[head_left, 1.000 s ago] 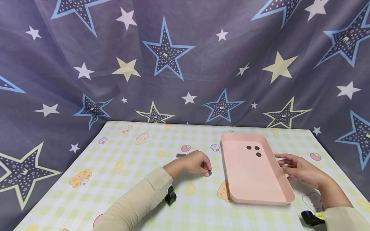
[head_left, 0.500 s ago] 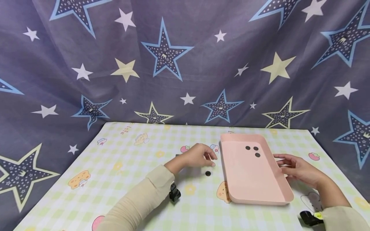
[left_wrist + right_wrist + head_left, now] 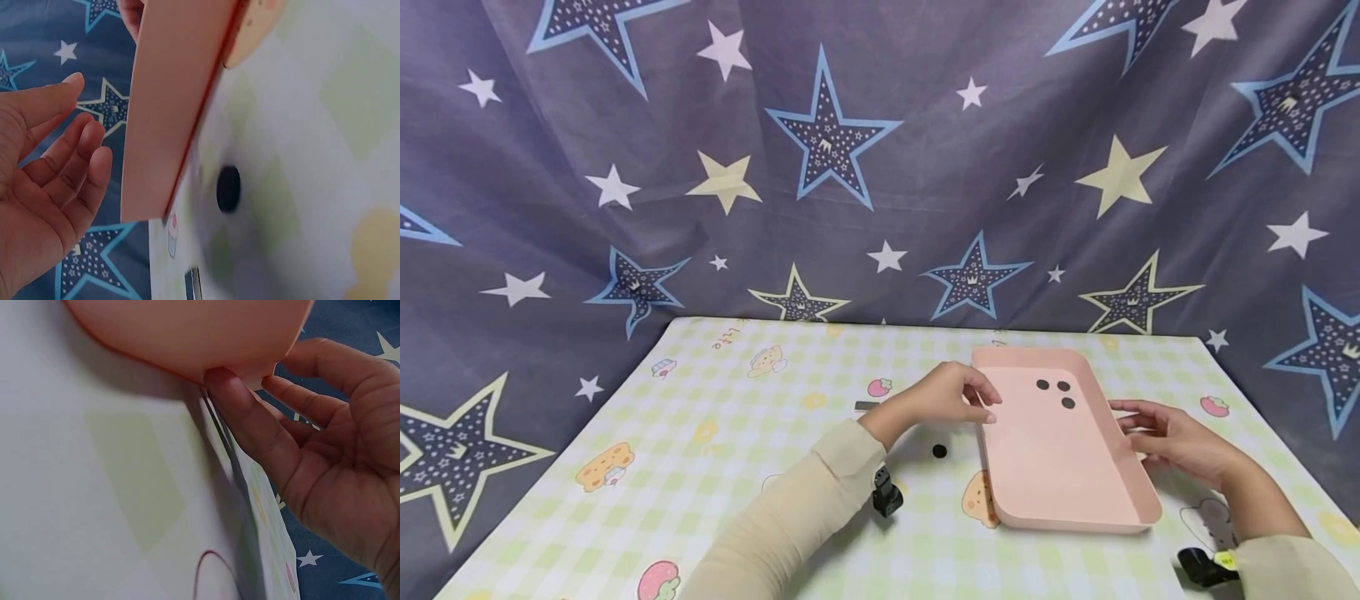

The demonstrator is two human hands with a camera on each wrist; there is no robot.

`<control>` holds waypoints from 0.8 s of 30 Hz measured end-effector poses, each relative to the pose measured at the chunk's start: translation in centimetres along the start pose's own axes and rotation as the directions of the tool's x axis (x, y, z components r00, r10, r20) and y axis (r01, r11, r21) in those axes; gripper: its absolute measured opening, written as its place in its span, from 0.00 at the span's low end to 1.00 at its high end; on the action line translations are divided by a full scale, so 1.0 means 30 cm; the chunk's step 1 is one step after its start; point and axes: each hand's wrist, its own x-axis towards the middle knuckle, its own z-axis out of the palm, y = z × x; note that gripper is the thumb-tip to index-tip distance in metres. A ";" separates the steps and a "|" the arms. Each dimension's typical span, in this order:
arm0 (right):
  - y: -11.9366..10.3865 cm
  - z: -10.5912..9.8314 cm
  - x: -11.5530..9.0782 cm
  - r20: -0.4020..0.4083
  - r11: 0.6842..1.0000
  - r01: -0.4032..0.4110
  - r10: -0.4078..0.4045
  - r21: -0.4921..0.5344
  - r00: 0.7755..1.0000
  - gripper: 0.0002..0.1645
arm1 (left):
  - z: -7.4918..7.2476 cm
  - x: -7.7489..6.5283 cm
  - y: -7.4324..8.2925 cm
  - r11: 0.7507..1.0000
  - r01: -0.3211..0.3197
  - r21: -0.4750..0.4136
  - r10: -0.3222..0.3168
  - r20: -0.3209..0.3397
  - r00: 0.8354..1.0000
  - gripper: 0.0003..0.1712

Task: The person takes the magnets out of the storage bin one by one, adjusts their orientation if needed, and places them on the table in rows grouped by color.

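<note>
My left hand (image 3: 951,393) hovers over the left rim of a pink tray (image 3: 1052,467), its fingers loosely bent. Nothing is between thumb and fingers in the left wrist view. On the cloth below that wrist lies a small round black disc (image 3: 939,451), which shows dark beside the tray wall in the left wrist view, too (image 3: 229,189). Three similar black discs (image 3: 1067,403) lie flat inside the tray toward its far end. My right hand (image 3: 1183,442) touches the tray's right wall from outside, thumb and fingertips (image 3: 225,381) against it with the fingers extended.
A dark flat rectangular piece (image 3: 865,406) lies left of the tray, partly behind my left forearm. The checked tablecloth (image 3: 737,483) has printed cartoon pictures. A starry curtain (image 3: 880,225) hangs behind the table's far edge.
My left hand was at the disc on the cloth, let it lie there, then lifted and moved right to the tray's rim. My right hand and the tray have stayed put.
</note>
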 end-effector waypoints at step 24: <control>0.007 0.002 -0.001 -0.012 1.000 -0.015 0.015 -0.015 1.000 0.36 | 0.104 0.179 0.076 0.999 0.021 -0.041 -0.021 0.001 1.000 0.13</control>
